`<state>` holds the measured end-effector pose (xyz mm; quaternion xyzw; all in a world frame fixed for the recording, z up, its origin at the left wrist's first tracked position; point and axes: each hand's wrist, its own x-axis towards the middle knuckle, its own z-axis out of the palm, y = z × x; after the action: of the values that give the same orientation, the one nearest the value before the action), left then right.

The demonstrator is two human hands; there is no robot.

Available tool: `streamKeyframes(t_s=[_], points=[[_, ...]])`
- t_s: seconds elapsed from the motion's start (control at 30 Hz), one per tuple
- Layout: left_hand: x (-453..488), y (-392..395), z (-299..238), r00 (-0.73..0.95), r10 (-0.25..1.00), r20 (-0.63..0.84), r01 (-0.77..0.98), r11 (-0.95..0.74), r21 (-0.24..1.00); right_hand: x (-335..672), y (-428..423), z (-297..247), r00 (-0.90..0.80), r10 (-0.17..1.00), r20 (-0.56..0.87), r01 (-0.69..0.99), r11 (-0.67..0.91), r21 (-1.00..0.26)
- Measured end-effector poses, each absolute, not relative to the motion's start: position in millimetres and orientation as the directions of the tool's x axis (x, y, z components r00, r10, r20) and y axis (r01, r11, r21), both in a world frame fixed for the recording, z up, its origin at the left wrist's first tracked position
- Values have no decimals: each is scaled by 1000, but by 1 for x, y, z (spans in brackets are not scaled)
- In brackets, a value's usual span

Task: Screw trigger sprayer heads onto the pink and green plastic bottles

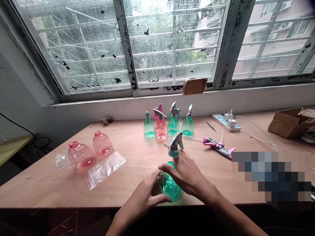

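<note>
At ten o'clock on the table (49,188), two pink bottles (102,144) are standing with their mouths uncovered, and a plastic bag (105,169) is lying just in front of them. At eleven o'clock, a small brown block (106,121) is sitting near the wall. Close in at twelve, the left hand (147,188) is curving round the green bottle (174,190), thumb in front and fingers partly hidden. Just above its mouth, the right hand (190,173) is holding a grey-and-green spray head (174,146); I cannot tell exactly how its hidden fingers are pinching. Farther off at twelve, pink and green spray bottles (161,129) are standing together. At one o'clock, pink-and-grey spray heads (219,147) are lying in front of a power strip (225,123). At two, a cardboard box (285,123) is resting.
</note>
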<state>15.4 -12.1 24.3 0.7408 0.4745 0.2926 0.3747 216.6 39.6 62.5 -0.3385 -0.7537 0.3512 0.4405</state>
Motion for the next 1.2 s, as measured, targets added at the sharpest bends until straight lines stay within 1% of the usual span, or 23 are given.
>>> streamKeyframes(t_s=[0.03, 0.07, 0.13, 0.2, 0.27, 0.3, 0.33, 0.37, 0.4, 0.47, 0.53, 0.57, 0.6, 0.63, 0.7, 0.77, 0.87, 1.03, 1.1, 1.2], points=[[16, -12, 25, 381, 920, 88, 481, -278, 832, 216, 42, 61, -350, 807, 476, 164, 553, -817], [16, -12, 25, 383, 919, 98, 478, -288, 830, 215, 44, 59, -344, 788, 511, 93, 570, -816], [16, -13, 26, 384, 917, 109, 482, -300, 823, 215, 50, 57, -389, 731, 561, -113, 566, -816], [15, -13, 26, 380, 918, 114, 485, -302, 821, 214, 55, 56, -414, 685, 600, -304, 517, -800], [15, -14, 27, 380, 918, 117, 479, -303, 824, 215, 57, 56, -415, 669, 616, -436, 448, -780], [15, -14, 28, 386, 915, 114, 474, -303, 827, 215, 58, 57, -415, 675, 610, -477, 410, -778], [16, -14, 29, 394, 913, 107, 470, -301, 830, 217, 57, 58, -418, 690, 591, -485, 381, -787], [16, -13, 29, 401, 911, 101, 467, -298, 833, 218, 55, 59, -430, 709, 560, -452, 368, -813], [16, -13, 29, 404, 910, 96, 463, -294, 836, 220, 52, 61, -444, 733, 516, -376, 370, -849], [16, -13, 29, 402, 911, 97, 450, -288, 845, 223, 44, 66, -459, 778, 430, -117, 427, -897], [15, -13, 27, 400, 911, 101, 437, -286, 853, 226, 35, 72, -485, 794, 367, 142, 485, -863], [15, -13, 26, 404, 909, 100, 434, -287, 854, 226, 31, 74, -516, 787, 339, 217, 503, -837], [15, -12, 25, 409, 907, 101, 434, -291, 853, 227, 29, 76, -550, 772, 318, 253, 518, -817], [14, -12, 24, 413, 904, 109, 434, -301, 849, 226, 28, 78, -578, 757, 305, 261, 526, -810], [13, -12, 22, 416, 900, 131, 439, -325, 838, 225, 28, 79, -587, 746, 314, 225, 523, -822], [13, -11, 21, 409, 901, 143, 447, -335, 829, 223, 31, 79, -576, 744, 339, 145, 501, -853], [13, -11, 21, 398, 910, 116, 459, -307, 834, 223, 35, 79, -608, 713, 350, 16, 451, -892], [14, -12, 23, 397, 913, 95, 461, -288, 839, 227, 41, 75, -655, 641, 400, -52, 490, -870], [13, -13, 23, 400, 910, 109, 481, -310, 820, 228, 44, 66, -676, 617, 403, -119, 449, -886], [14, -14, 25, 409, 905, 117, 515, -334, 789, 229, 42, 49, -631, 642, 435, -239, 373, -896]])
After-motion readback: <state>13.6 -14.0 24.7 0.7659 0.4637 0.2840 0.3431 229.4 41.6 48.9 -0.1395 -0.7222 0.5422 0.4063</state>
